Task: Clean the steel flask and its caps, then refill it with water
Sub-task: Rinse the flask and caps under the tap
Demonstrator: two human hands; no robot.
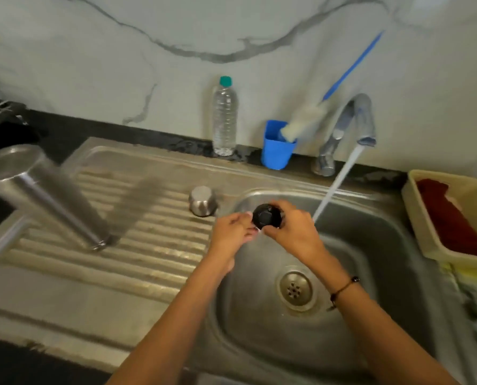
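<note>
Over the far left corner of the sink basin (370,315), my right hand (292,232) grips a round black inner cap (266,216). My left hand (231,232) touches the cap's left edge with its fingertips. The tall steel flask (45,195) stands upside down on the ribbed drainboard (137,259) at the left. A steel outer cap (203,200) sits mouth down on the drainboard just left of the hands. The tap (351,126) runs, and its stream (334,184) falls just right of my right hand.
A clear plastic bottle (224,118) with a green lid stands at the marble wall. Beside it a blue cup (276,145) holds a bottle brush (309,118). A beige tray (415,207) with a red cloth sits at the right. The sink drain (295,287) lies below my hands.
</note>
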